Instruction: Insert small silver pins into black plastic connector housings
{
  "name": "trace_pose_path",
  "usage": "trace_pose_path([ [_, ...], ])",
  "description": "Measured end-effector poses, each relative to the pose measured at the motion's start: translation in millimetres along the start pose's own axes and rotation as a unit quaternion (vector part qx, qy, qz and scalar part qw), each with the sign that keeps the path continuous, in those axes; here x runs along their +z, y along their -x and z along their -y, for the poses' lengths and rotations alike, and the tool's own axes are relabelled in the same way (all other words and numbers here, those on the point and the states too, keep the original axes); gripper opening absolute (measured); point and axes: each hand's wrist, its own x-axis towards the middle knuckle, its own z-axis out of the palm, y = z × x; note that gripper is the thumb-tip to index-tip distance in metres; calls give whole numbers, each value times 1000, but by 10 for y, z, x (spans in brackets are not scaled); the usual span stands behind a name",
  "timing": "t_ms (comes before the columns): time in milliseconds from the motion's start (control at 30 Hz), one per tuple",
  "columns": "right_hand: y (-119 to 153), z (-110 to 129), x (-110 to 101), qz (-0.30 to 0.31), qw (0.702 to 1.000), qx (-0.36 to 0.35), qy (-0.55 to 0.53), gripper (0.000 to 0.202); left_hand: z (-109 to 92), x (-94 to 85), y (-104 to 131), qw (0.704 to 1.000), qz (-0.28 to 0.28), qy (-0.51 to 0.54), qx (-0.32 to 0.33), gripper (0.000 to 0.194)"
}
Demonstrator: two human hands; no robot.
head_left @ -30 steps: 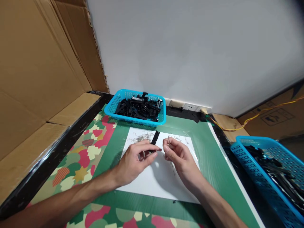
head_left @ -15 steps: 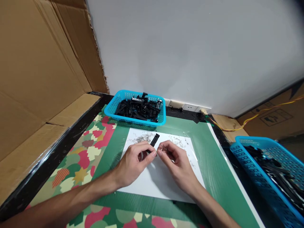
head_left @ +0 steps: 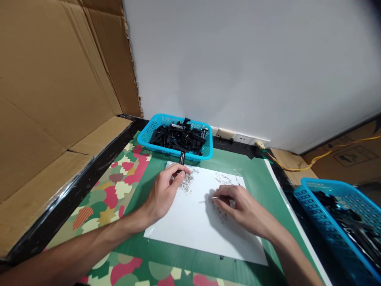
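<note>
My left hand (head_left: 165, 188) is closed on a black plastic part (head_left: 182, 158), whose narrow end sticks up beyond my fingers. Beneath that hand's fingertips lies a pile of small metal pieces (head_left: 187, 183) on a white paper sheet (head_left: 190, 222). Over the sheet's right side, my right hand (head_left: 241, 204) pinches a thin, light, pin-like tool (head_left: 214, 197), its tip pointing left. More small metal pieces (head_left: 223, 178) are scattered just beyond and under my right hand. My fingers hide most of the black part and much of the thin tool.
A blue basket (head_left: 143, 138) heaped with black plastic parts stands behind the sheet. Another blue basket (head_left: 315, 206) with dark parts is at the right. Cardboard (head_left: 59, 79) walls the left side. Sockets (head_left: 242, 138) and a yellow cable (head_left: 315, 159) run along the wall.
My hands were close together over the sheet and have moved apart. The left one tilts the black part more upright; the right one has gone right and lower. The view has shifted slightly.
</note>
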Motion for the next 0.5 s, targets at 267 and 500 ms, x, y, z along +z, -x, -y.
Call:
trace_pose_path([
  [267,-365,11,460,-137,990,-25,-30,19,-1,23,27,999,31,-3,14,32],
  [500,-477,31,584,-127,992,-20,-21,15,-8,18,23,998,26,-30,41,24],
])
